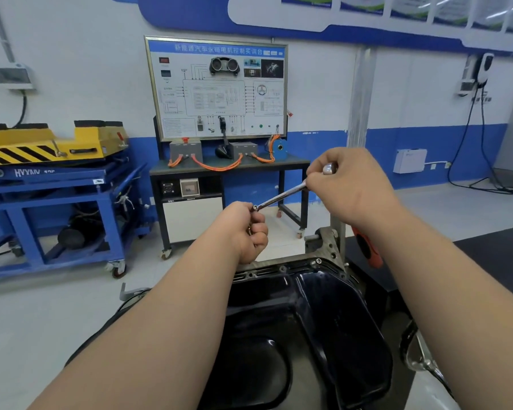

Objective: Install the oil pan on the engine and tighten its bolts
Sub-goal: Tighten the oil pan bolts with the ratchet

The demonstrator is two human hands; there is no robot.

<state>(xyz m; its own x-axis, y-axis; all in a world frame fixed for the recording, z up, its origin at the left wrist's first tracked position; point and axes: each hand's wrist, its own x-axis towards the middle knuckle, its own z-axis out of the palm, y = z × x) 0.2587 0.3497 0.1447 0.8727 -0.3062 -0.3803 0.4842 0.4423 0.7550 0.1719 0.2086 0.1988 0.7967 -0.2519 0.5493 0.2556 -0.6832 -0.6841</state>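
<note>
A glossy black oil pan (305, 327) lies on the engine below me, with bolts visible along its far flange (282, 269). Above it I hold a chrome socket wrench (282, 197) in the air with both hands. My right hand (347, 187) grips the wrench's upper handle end. My left hand (246, 229) is curled round the lower end, its fingertips at the socket tip, and brass-coloured bolts (250, 230) show inside the fist. Both forearms cover parts of the pan.
An orange-handled tool (367, 250) lies on the dark bench to the right, past the engine stand's grey bracket (323, 244). Ahead stand a training panel on a wheeled table (219, 167) and, at left, a blue cart carrying a yellow lift (51, 179).
</note>
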